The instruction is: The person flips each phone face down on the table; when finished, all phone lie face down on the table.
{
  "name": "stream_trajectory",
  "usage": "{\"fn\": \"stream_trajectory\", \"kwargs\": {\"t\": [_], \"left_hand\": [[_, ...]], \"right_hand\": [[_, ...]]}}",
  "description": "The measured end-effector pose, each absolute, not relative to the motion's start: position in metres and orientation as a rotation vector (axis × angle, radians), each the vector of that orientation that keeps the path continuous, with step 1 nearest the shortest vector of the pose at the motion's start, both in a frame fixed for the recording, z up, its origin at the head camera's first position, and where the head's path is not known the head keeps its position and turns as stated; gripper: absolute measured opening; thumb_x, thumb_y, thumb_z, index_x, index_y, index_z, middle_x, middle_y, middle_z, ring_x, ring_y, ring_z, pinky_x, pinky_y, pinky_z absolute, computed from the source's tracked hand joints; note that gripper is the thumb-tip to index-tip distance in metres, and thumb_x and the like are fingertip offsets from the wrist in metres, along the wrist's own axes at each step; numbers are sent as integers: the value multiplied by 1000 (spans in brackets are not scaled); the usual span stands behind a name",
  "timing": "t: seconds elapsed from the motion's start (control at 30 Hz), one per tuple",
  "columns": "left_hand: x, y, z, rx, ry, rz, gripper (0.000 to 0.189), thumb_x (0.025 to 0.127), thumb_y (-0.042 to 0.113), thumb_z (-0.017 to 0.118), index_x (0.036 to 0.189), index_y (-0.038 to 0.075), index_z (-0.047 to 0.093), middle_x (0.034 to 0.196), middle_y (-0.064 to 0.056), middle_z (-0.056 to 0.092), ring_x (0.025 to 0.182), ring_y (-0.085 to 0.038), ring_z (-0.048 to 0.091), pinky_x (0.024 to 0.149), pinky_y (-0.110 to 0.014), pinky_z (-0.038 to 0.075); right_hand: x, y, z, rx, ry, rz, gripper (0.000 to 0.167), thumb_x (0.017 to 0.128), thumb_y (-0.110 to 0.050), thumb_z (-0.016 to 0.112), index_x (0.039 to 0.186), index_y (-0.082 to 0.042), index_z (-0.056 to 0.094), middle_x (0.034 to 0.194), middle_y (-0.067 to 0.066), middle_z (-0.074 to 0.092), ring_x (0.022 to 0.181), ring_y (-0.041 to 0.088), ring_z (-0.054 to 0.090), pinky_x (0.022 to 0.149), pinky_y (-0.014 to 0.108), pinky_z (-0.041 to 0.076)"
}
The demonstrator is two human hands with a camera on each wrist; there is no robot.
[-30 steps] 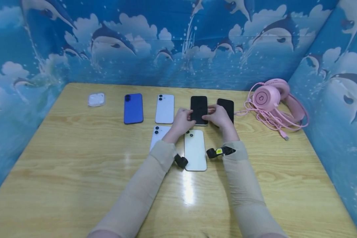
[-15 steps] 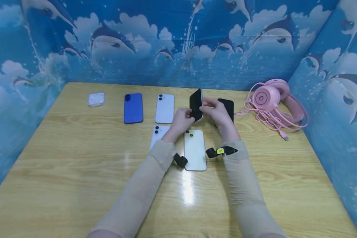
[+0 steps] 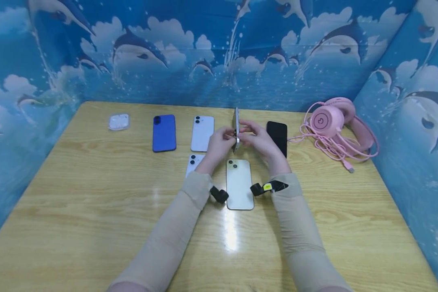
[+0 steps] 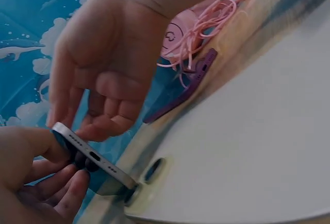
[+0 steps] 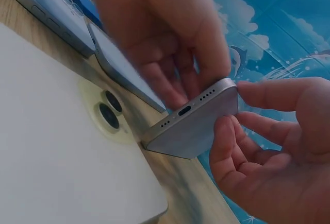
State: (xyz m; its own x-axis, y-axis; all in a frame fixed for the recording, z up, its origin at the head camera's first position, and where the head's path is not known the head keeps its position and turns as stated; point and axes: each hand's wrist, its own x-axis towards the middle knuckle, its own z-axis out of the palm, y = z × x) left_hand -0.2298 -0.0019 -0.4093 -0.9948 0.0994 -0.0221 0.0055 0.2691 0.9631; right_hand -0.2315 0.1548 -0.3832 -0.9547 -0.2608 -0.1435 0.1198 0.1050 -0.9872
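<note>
A phone (image 3: 236, 129) with a dark screen and silvery frame stands on edge between the hands, its screen turned left. My left hand (image 3: 220, 142) holds it from the screen side, thumb near the raised edge; several of its fingertips are partly hidden in the head view. My right hand (image 3: 258, 140) grips it from the right, with a fingertip at the corner and the thumb against the pale back (image 5: 193, 131). The charging port (image 5: 184, 110) faces the right wrist camera. A cream phone (image 3: 239, 184) lies camera side up just in front of the hands.
On the wooden table (image 3: 95, 211) lie a blue phone (image 3: 164, 134), a white phone (image 3: 202, 134), another pale phone (image 3: 192, 164) partly under the left wrist, and a black phone (image 3: 277, 138). A small clear case (image 3: 119, 122) is far left; pink headphones (image 3: 326, 120) with cable are right.
The phone between the hands was lying flat, screen up. Its right side has been lifted and tipped leftward until it stands on edge. The other phones have stayed in place.
</note>
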Motion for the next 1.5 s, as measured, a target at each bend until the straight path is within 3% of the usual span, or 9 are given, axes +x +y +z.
{"fn": "stream_trajectory", "kwargs": {"t": [0.5,0.83,1.07,1.27,1.5], "left_hand": [[-234,-22,-385,119,2405,1860,33,91,13,61,123,6,62,107,-6,65,101,-19,58,86,-30,49],[-236,-32,-388,46,2493,1816,34,86,6,64,120,6,64,103,-7,64,95,-18,59,83,-25,50],[-240,-40,-392,-73,2482,1724,39,88,8,67,126,6,60,106,-6,62,98,-18,58,83,-24,51],[-242,-37,-400,-134,2477,1607,44,85,7,69,128,7,58,106,-6,61,95,-18,59,80,-25,52],[-239,-25,-402,-37,2483,1493,50,85,10,69,132,4,53,111,-9,61,101,-21,58,87,-29,50]], "right_hand": [[-232,155,-387,-208,2163,-1720,53,93,-21,63,143,-18,44,132,10,49,107,27,52,85,45,46],[-231,153,-390,-273,2193,-1557,55,94,-19,62,144,-11,41,134,14,47,109,28,52,82,40,49],[-232,153,-393,-201,2222,-1522,57,94,-17,61,145,-8,37,140,16,42,115,28,51,90,38,49],[-231,156,-393,-164,2258,-1482,56,94,-19,61,144,-7,39,141,14,42,110,27,53,89,37,49],[-232,164,-387,-53,2375,-1384,59,94,-22,61,145,-5,37,144,15,40,106,27,55,91,38,47]]}}
